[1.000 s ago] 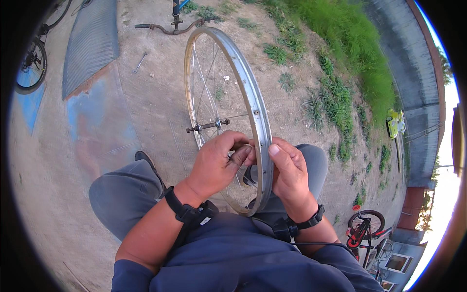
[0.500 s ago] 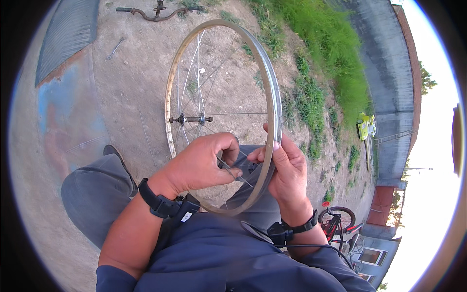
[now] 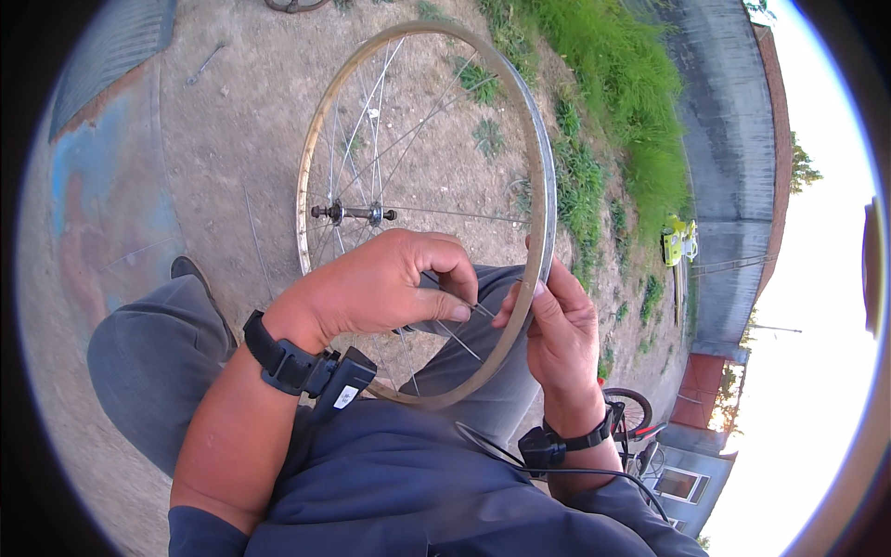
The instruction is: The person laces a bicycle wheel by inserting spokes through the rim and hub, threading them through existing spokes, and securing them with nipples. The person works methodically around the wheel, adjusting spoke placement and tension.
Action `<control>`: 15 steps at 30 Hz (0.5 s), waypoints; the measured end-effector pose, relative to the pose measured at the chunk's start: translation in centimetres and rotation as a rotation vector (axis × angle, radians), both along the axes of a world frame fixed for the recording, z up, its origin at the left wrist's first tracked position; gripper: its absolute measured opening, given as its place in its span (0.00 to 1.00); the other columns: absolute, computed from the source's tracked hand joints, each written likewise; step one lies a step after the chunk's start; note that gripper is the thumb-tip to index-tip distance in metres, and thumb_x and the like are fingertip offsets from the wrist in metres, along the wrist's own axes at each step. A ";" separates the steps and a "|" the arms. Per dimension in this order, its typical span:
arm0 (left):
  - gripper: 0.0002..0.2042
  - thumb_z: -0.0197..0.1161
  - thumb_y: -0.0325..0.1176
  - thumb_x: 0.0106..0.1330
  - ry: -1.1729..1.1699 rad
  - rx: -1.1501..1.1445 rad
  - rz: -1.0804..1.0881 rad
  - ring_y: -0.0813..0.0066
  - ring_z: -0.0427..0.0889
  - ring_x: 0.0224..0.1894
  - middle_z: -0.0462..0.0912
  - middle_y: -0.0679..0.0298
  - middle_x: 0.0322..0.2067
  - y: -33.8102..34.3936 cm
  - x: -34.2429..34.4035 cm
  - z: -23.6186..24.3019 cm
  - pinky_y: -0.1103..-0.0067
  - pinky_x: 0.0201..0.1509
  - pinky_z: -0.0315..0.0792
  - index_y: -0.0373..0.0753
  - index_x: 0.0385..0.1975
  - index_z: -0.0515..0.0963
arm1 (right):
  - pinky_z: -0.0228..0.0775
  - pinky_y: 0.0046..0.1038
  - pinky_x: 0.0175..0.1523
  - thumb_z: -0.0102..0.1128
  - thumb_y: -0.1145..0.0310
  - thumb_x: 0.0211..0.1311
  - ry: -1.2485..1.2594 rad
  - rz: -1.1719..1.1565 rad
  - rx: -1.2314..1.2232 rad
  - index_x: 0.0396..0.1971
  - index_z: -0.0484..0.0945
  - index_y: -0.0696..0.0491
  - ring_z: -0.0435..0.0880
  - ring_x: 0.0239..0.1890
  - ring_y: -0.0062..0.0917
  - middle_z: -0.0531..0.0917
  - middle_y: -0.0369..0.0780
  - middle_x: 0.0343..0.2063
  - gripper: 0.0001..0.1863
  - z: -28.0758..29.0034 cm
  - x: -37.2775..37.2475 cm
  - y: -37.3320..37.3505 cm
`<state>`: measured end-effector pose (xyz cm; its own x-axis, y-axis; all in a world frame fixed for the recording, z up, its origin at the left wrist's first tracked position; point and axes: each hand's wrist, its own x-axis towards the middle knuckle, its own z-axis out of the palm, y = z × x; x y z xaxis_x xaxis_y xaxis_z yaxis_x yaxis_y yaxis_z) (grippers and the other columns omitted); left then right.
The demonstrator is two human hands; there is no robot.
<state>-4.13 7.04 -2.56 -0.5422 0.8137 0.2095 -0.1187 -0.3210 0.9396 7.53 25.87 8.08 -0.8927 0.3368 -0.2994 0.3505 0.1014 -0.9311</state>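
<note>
Wheel (image 3: 544,186) shows more face-on than a second ago, when it was closer to edge-on; hub (image 3: 353,213) now sits further left in view, and the handlebar (image 3: 295,5) has slid nearly out at the far edge. Wheel is held up on a tilt, in front of the shirt (image 3: 390,483) and over the legs, near side of the rim close to the shirt. Left hand (image 3: 394,283) reaches inside the rim, thumb and forefinger pinching a thin spoke (image 3: 486,312); remaining fingers curled, mostly hidden. Another spoke (image 3: 459,342) slants just below that thumb, its near end short of the rim. Right hand (image 3: 561,334) grips the rim on the right, thumb on the outer face, a fingertip showing on the inner side; can't tell if that fingertip touches the spoke. Black straps on both wrists. Spokes sparse, rim brownish inside, silver outside. Ground: wrench (image 3: 204,65) far left, corrugated sheet (image 3: 116,56) left of it, grass (image 3: 640,111) far right along a grey wall (image 3: 738,139), bike (image 3: 631,413) to the right, partly behind the right forearm.
</note>
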 end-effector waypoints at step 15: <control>0.11 0.65 0.23 0.67 0.123 0.059 0.309 0.57 0.83 0.38 0.80 0.60 0.34 3.8 2.4 -0.4 0.67 0.41 0.76 0.44 0.45 0.87 | 0.87 0.29 0.42 0.55 0.70 0.80 0.037 0.054 -0.014 0.73 0.66 0.61 0.87 0.34 0.24 0.85 0.42 0.37 0.27 -0.3 0.2 0.6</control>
